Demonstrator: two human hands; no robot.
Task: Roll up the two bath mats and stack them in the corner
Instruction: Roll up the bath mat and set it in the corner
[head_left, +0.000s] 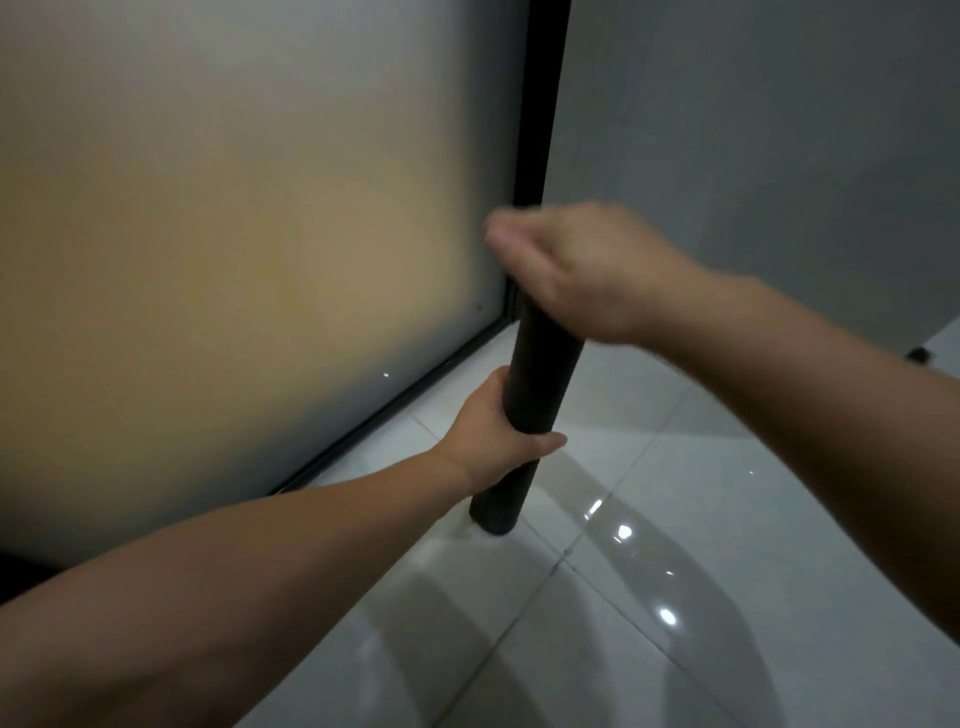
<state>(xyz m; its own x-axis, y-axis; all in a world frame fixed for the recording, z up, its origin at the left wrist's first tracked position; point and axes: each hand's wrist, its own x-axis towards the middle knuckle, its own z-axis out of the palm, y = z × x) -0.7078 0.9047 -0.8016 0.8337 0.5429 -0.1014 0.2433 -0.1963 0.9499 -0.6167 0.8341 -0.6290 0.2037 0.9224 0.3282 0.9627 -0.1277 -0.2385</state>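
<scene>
A dark rolled bath mat (537, 384) stands almost upright, tilted a little, with its lower end on the white floor tiles near the corner. My left hand (498, 431) is wrapped around its lower half. My right hand (576, 270) covers and grips the top end of the roll; it looks slightly blurred. Only this one rolled mat is in view.
A frosted glass panel (234, 234) with a black frame (540, 104) fills the left side. A grey wall (753, 130) meets it at the corner behind the mat. Glossy white floor tiles (649, 597) spread to the right and front. A small dark object (918, 356) sits at the far right.
</scene>
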